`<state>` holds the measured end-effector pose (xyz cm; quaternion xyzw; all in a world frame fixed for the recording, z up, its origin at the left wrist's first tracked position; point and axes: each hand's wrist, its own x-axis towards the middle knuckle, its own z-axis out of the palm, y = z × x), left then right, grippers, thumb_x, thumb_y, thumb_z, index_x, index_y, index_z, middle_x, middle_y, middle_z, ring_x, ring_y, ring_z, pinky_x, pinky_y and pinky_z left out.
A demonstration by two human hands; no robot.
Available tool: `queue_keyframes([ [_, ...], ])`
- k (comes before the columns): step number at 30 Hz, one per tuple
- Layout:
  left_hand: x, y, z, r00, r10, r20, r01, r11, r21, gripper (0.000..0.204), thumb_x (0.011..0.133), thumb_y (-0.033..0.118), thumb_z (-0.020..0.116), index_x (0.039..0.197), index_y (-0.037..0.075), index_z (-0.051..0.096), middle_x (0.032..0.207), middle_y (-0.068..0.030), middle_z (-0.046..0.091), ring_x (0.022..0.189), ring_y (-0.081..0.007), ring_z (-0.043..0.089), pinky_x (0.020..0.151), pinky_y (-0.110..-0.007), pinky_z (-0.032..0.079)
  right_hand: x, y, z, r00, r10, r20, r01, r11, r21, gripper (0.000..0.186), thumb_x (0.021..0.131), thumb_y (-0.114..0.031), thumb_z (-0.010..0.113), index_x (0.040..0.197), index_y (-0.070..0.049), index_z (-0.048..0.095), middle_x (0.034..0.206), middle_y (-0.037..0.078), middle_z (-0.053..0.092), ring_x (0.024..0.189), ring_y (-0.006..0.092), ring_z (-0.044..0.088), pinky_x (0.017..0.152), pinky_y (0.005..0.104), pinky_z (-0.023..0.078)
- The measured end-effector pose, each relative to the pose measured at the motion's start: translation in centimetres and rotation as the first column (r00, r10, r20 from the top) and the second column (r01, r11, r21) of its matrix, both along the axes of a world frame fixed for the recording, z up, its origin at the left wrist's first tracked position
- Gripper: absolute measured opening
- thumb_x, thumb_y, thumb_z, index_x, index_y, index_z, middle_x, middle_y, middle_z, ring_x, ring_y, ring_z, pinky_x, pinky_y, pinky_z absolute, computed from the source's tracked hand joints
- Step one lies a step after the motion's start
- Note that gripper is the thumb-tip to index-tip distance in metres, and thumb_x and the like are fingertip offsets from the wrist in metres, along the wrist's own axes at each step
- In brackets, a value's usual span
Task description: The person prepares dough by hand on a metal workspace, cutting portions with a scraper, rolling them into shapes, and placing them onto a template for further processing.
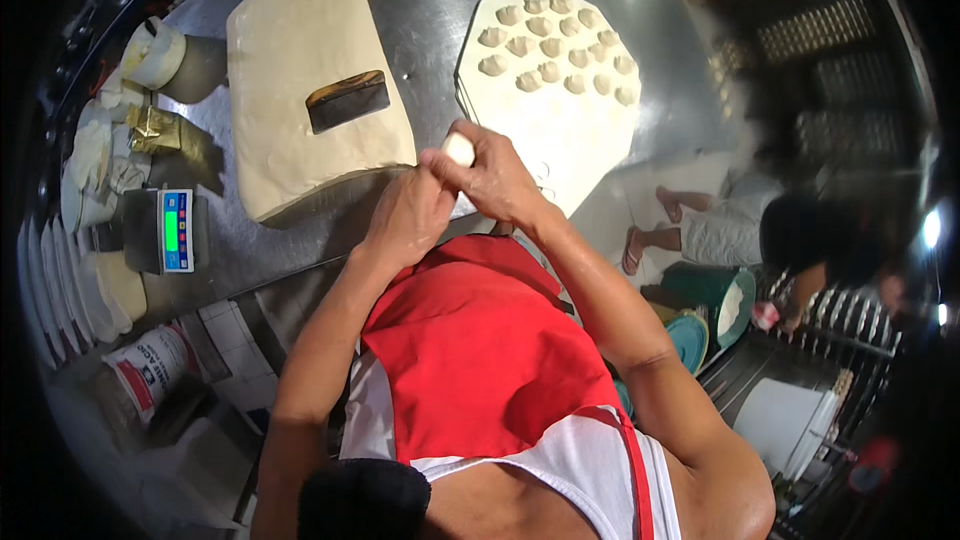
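Observation:
A small pale piece of dough (459, 148) pokes up out of my right hand (492, 176), whose fingers curl round it. Pressed against that hand is my left hand (412, 208), closed, its fingertips hidden behind the right thumb; what they hold is out of sight. Both hands meet over the table's near edge, between a big, thick slab of dough (290, 50) on the left and a white, many-sided board (590, 145) on the right. Several small dough lumps (540, 26) sit in rows on the board's far part. A dough scraper with a wooden grip (347, 100) lies on the slab.
Left of the slab stand a white tub (153, 55), a gold foil packet (157, 130) and a digital scale (176, 231) on the metal table (430, 0). A printed sack (150, 365) is below left. At right, another person's legs (665, 230) show near a green bin (725, 300).

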<state>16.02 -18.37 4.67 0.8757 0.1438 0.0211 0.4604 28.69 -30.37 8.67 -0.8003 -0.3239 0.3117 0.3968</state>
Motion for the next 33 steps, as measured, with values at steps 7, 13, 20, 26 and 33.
queue_keyframes([
  [7, 4.2, 0.6, -4.9, 0.954, -0.189, -0.234, 0.243, 0.942, 0.23, 0.029, 0.102, 0.017, 0.056, 0.114, -0.009, 0.06, 0.099, -0.036, 0.072, 0.101, -0.0539, 0.07, 0.087, -0.059, 0.057, 0.1, 0.8, 0.3, 0.966, -0.257, 0.033, 0.254, 0.964, 0.08, 0.023, 0.103, -0.024, 0.068, 0.097, -0.002, 0.063, 0.065, 0.006, 0.052, 0.066, 0.0096, 0.049, 0.059, 0.0344, 0.045],
  [13, 7.6, 1.1, -10.0, 0.926, -0.056, -0.373, 0.072, 0.997, 0.029, 0.041, 0.106, 0.029, 0.055, 0.12, -0.009, 0.056, 0.114, -0.0379, 0.069, 0.111, -0.0556, 0.067, 0.096, -0.057, 0.055, -2.2, 2.0, 0.2, 0.984, 0.086, 0.157, -0.116, 0.974, 0.193, 0.038, 0.097, -0.03, 0.066, 0.118, 0.002, 0.067, 0.091, 0.029, 0.071, 0.085, 0.0396, 0.071, 0.084, 0.0486, 0.057],
  [20, 5.0, -1.1, -9.7, 0.962, 0.06, -0.266, -0.159, 0.915, -0.37, 0.056, 0.107, 0.018, 0.052, 0.156, -0.006, 0.038, 0.153, -0.0357, 0.05, 0.144, -0.0454, 0.05, 0.12, -0.049, 0.041, 12.7, -3.4, -8.3, 0.963, -0.167, 0.212, 0.166, 0.986, 0.022, 0.026, 0.095, -0.011, 0.077, 0.118, -0.001, 0.071, 0.103, 0.02, 0.077, 0.09, 0.0352, 0.076, 0.083, 0.0449, 0.059],
  [26, 7.0, -2.6, -5.6, 0.939, 0.252, -0.236, -0.329, 0.857, -0.396, 0.071, 0.106, 0.009, 0.069, 0.167, 0.004, 0.033, 0.136, -0.0182, 0.061, 0.126, -0.0224, 0.062, 0.111, -0.036, 0.049, 14.9, -3.7, -13.4, 0.921, -0.117, 0.372, 0.06, 0.985, 0.16, 0.03, 0.094, -0.016, 0.084, 0.115, -0.001, 0.069, 0.096, 0.013, 0.071, 0.071, 0.0285, 0.064, 0.069, 0.0423, 0.051],
  [33, 7.0, -1.4, -4.4, 0.943, 0.042, -0.331, -0.178, 0.903, -0.39, 0.045, 0.111, 0.02, 0.063, 0.152, 0.003, 0.052, 0.117, -0.0064, 0.068, 0.101, -0.0128, 0.064, 0.088, -0.032, 0.054, 9.6, -3.6, -6.0, 0.981, 0.062, -0.182, -0.023, 0.977, 0.213, 0.033, 0.094, -0.017, 0.082, 0.121, -0.001, 0.069, 0.104, 0.011, 0.069, 0.088, 0.0225, 0.065, 0.081, 0.0375, 0.055],
])
